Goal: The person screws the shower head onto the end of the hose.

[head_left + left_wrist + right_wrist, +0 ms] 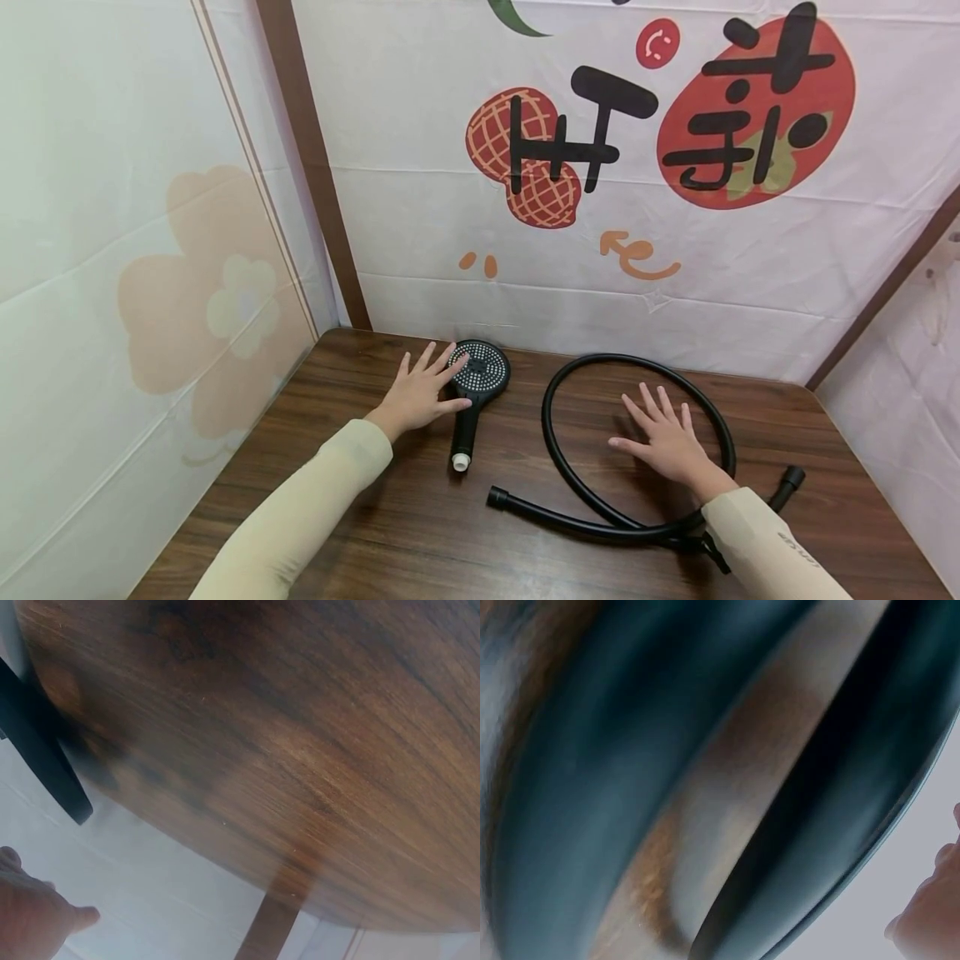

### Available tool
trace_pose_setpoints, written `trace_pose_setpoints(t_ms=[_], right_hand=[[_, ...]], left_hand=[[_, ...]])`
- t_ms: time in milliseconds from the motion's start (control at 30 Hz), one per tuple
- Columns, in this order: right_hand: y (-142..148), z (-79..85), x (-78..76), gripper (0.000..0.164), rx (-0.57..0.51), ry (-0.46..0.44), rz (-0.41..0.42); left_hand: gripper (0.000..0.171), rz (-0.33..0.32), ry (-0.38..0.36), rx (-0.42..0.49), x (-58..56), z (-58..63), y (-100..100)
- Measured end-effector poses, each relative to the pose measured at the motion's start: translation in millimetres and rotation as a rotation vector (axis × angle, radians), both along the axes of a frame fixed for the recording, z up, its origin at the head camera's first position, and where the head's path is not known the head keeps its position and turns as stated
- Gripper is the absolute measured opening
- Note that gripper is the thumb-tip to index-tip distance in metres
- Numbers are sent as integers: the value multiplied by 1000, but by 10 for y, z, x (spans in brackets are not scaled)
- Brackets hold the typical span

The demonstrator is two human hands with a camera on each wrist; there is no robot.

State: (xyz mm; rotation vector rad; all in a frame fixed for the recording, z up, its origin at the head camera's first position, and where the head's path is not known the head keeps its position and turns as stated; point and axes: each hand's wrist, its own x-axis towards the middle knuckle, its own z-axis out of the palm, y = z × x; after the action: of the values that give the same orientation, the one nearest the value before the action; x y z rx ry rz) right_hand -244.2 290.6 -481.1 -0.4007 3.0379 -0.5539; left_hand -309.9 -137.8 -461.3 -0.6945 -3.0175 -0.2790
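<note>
A black shower head (487,372) with a white threaded end lies face up near the table's back edge. My left hand (416,396) is spread beside it, fingertips overlapping its round face in the head view. To the right, a coiled black shower hose (564,462) lies with one end toward the middle and the other at the right. My right hand (667,442) is spread over the loop, its fingers straight and holding nothing. Close up, the hose (592,795) crosses the right wrist view, with part of the right hand (930,922) at the edge.
The brown wood-grain table (405,533) has rounded back corners. Behind it hangs a printed white cloth (420,192), and another cloth (90,375) with a pale flower stands along the left side.
</note>
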Motion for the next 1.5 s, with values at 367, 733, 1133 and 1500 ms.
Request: trace_pose_setpoints(t_ms=[367, 733, 1133, 1500], right_hand=[[-39, -11, 10, 89, 1, -10, 12], [-103, -73, -5, 88, 8, 0, 36], [-156, -72, -3, 87, -2, 12, 63], [-217, -88, 27, 87, -3, 42, 90]], left_hand=[[81, -15, -6, 10, 9, -21, -9], [80, -27, -17, 16, 47, -43, 30], [79, -26, -9, 2, 74, -39, 87], [80, -49, -33, 0, 78, -51, 123]])
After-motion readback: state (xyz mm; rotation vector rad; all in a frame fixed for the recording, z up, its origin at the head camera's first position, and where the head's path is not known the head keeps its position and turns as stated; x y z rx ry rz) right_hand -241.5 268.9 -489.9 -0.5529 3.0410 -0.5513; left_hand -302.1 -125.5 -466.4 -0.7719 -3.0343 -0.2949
